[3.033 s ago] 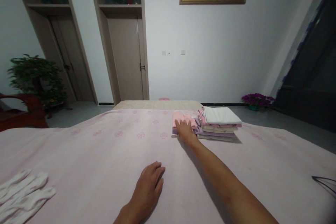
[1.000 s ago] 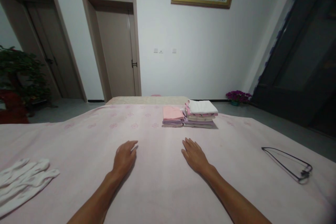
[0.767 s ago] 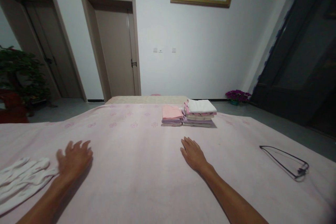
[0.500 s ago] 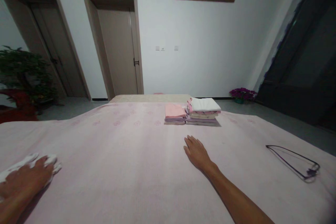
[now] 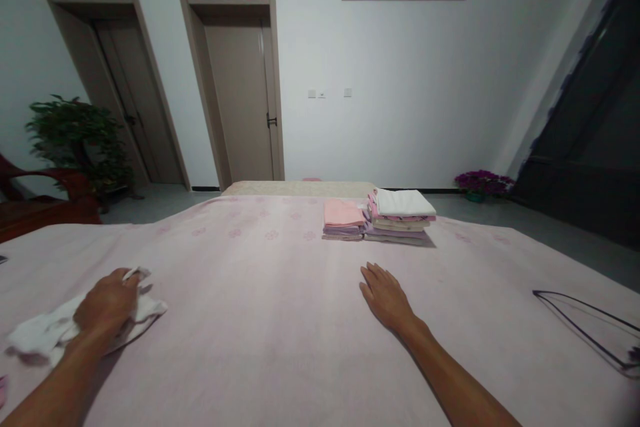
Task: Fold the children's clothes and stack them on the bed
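At the left, my left hand [image 5: 109, 303] is closed on a crumpled white cloth [image 5: 43, 331]; a bunched bit of it pokes up by the fingers and the rest spreads on both sides of the hand. My right hand [image 5: 387, 297] lies flat and empty on the pale pink flowered sheet [image 5: 260, 320], fingers stretched out. Beyond it sit two neat stacks of folded cloths: a lower one topped by a pink folded cloth [image 5: 343, 212], and a taller one topped by a white folded cloth [image 5: 405, 203].
A thin black cord or strap [image 5: 575, 321] forms a loop at the right. A pink scrap [image 5: 3, 390] and a small dark object [image 5: 3, 259] show at the left edge. Behind stand a wooden chair [image 5: 65, 197], a leafy plant [image 5: 77, 140] and purple flowers [image 5: 483, 183].
My left hand has moved right and away from me with the white cloth, more of which now shows. The view has turned slightly left. My right hand stays flat on the sheet.
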A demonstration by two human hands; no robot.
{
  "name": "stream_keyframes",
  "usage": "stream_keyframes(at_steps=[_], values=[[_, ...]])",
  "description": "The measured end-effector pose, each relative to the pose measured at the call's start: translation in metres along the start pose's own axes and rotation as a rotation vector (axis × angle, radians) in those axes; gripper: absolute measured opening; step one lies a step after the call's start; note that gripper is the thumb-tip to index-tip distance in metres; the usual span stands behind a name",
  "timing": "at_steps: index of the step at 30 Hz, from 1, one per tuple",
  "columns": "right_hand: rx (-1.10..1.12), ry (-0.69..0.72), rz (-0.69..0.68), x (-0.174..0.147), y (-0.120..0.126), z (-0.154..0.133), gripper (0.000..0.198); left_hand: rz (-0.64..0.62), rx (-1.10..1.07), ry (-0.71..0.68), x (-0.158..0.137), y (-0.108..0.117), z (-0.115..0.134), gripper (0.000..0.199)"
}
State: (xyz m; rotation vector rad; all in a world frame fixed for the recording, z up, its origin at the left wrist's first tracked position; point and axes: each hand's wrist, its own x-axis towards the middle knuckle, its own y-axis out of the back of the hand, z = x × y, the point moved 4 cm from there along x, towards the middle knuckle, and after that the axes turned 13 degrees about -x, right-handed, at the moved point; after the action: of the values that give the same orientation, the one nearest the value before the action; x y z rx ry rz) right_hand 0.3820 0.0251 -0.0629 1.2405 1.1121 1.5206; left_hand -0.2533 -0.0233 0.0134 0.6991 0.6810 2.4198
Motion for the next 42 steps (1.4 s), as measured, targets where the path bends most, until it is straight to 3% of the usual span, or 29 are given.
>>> stream_keyframes(at_steps=[3,6,8,10,13,15,16,18,20,23,25,28,30,33,37,39,42], values=[[0.012,-0.003,0.009,-0.001,0.002,0.000,0.053,0.019,0.064,-0.072,-0.009,-0.008,0.033,0.025],[0.027,0.005,0.014,-0.001,0.003,0.000,0.053,0.087,-0.251,-0.283,-0.041,-0.010,0.089,0.026],[0.038,0.004,0.012,0.000,0.001,0.001,0.054,0.027,-0.520,-0.385,-0.075,-0.014,0.127,0.026],[0.051,0.005,0.013,0.000,0.000,0.002,0.054,-0.155,-0.699,-0.416,-0.117,-0.024,0.158,0.028],[0.071,0.019,0.020,0.000,-0.002,0.005,0.053,-0.628,-0.726,-0.596,-0.188,-0.048,0.192,0.031],[0.081,0.031,0.028,-0.001,-0.001,0.006,0.052,-0.903,-0.660,-0.752,-0.229,-0.063,0.198,0.033],[0.085,0.036,0.031,-0.002,-0.001,0.006,0.052,-0.967,-0.624,-0.810,-0.241,-0.069,0.196,0.035],[0.090,0.045,0.035,-0.003,0.001,0.006,0.051,-0.931,-0.557,-0.893,-0.248,-0.079,0.189,0.036],[0.091,0.046,0.041,-0.004,0.003,0.006,0.051,-0.744,-0.469,-0.937,-0.235,-0.086,0.178,0.034],[0.082,0.039,0.046,-0.004,0.005,0.005,0.051,-0.462,-0.227,-0.870,-0.202,-0.094,0.157,0.033],[0.071,0.038,0.042,-0.005,0.006,0.004,0.050,-0.377,-0.047,-0.769,-0.183,-0.097,0.142,0.043],[0.051,0.038,0.035,-0.004,0.008,0.002,0.050,-0.420,0.097,-0.658,-0.168,-0.101,0.124,0.057],[0.041,0.038,0.036,-0.004,0.010,0.001,0.050,-0.478,0.078,-0.606,-0.162,-0.102,0.117,0.045],[0.045,0.037,0.045,-0.006,0.012,-0.001,0.048,-0.496,-0.079,-0.436,-0.154,-0.103,0.109,0.028],[0.134,0.073,0.041,-0.012,0.016,-0.017,0.045,-0.393,-0.521,-0.149,-0.148,-0.101,0.104,0.029],[0.195,0.135,0.019,-0.014,0.022,-0.033,0.045,-0.366,-0.756,-0.090,-0.151,-0.100,0.107,0.031],[0.252,0.271,-0.021,-0.008,0.039,-0.067,0.042,-0.367,-0.936,-0.041,-0.155,-0.100,0.113,0.032]])
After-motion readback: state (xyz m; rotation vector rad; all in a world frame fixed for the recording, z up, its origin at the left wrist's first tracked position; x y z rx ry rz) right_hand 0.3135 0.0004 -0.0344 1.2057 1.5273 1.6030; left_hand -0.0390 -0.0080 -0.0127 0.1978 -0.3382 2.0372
